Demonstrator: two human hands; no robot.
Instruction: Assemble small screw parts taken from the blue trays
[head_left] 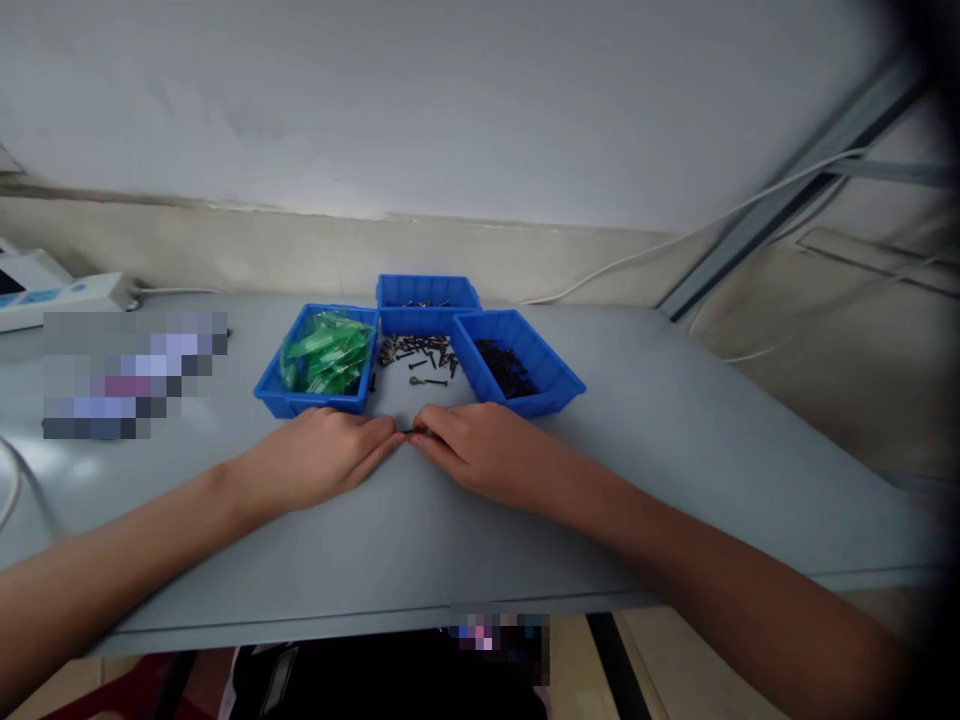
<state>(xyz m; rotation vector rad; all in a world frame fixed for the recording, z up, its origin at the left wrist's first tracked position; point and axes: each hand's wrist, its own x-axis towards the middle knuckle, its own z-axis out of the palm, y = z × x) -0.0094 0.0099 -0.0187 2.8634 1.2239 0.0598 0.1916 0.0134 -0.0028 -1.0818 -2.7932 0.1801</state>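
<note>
Left thumb and index fingertips pinched together on a thin dark piece (409, 432); right fingertips closed on its other end, exact grip too small to tell. Piece sits just off the near right corner of the green-bag bin (319, 402), the landmark. Left hand (330, 450) right in front of that bin, right hand (480, 440) to the right of it, tips nearly meeting. Both forearms come in from the near side.

Loose screws (420, 350) in a pile right of the landmark, a few singles nearer the hands. Dark-screw bin (559, 392), blue, right of the landmark past the pile, angled; dark pieces inside. Back bin (427, 290), blue, behind and right of the landmark, some small metal pieces in it. Pixelated item left of the landmark; white power strip (82, 298) farther left and back. All on the grey table (360, 560), wall (337, 120) behind.
</note>
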